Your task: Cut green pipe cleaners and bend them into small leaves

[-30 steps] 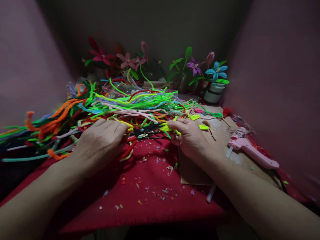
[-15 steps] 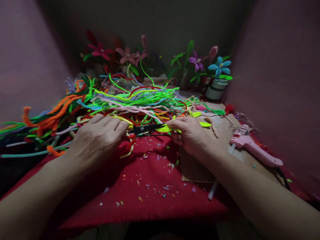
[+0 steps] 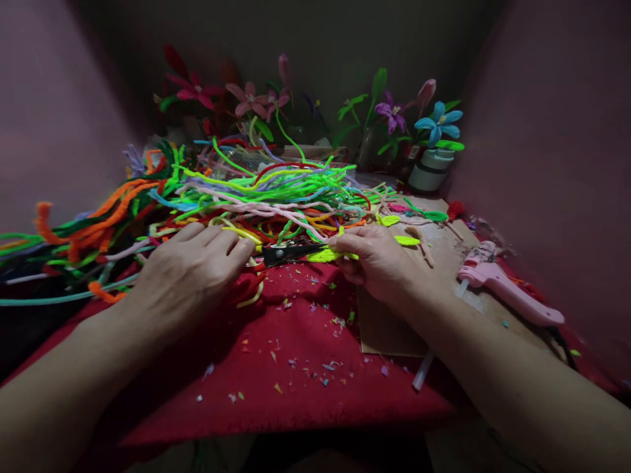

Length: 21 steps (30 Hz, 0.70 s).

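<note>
My left hand [image 3: 200,266] is closed round the yellow handles of a pair of scissors [image 3: 290,253], whose dark blades point right. Pinched in my right hand [image 3: 372,256] is a yellow-green pipe cleaner piece [image 3: 323,255], its looped end lying against the blade tips. How far the blades are parted is hard to make out. Just beyond both hands spreads a big heap of colourful pipe cleaners [image 3: 276,190]. Two more yellow-green pieces, one a leaf-like loop [image 3: 388,220], lie on the cardboard [image 3: 389,328] past my right hand.
A pink glue gun [image 3: 513,289] lies on the cardboard at right, its cord trailing off. A glue stick [image 3: 422,372] is by my right forearm. Fuzzy flowers stand along the back, a blue one [image 3: 438,123] in a small jar [image 3: 432,171]. Clippings dot the red cloth [image 3: 276,407].
The view has shifted slightly. The scissor blades look closer together than before, while both hands keep nearly the same place and grip.
</note>
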Motion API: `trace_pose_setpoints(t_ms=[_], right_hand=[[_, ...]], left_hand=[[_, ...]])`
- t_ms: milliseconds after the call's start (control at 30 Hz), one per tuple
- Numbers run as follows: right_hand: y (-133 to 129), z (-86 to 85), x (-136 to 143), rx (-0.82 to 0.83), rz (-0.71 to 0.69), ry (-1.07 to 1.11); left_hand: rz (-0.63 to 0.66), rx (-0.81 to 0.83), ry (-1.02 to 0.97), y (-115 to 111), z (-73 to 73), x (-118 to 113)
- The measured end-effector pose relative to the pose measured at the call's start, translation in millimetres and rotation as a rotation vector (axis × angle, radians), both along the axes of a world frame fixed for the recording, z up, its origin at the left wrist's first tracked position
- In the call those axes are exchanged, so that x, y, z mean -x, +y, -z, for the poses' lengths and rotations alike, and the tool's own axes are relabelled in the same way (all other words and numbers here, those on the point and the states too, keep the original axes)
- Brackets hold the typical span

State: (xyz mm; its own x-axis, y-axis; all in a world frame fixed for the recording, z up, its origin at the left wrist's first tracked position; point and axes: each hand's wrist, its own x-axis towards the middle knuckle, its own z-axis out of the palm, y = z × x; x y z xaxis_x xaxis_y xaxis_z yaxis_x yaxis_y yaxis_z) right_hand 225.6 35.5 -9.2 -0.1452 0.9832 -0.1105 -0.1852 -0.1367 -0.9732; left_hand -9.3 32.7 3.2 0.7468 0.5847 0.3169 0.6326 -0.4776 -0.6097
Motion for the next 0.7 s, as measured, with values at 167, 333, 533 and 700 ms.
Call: trace_pose_setpoints(t_ms=[167, 333, 533, 700], right_hand=[[-0.5, -1.4, -0.4, 0.01, -0.01, 0.004], [1.2, 0.7, -1.9, -0.014, -0.035, 0.017], [0.9, 0.9, -1.0, 0.005, -0.033, 0.012], [2.5, 2.0, -1.0, 0.044, -0.042, 0.067]], left_hand=[[0.014, 0.017, -0.005, -0.4, 1.2, -0.7], [0.021, 0.04, -0.041, -2.3, 1.0, -0.4], [-0.035, 0.12, -0.07, -5.2, 5.6, 0.4], [-0.074, 0.179, -0.082, -6.9, 8.6, 0.2]])
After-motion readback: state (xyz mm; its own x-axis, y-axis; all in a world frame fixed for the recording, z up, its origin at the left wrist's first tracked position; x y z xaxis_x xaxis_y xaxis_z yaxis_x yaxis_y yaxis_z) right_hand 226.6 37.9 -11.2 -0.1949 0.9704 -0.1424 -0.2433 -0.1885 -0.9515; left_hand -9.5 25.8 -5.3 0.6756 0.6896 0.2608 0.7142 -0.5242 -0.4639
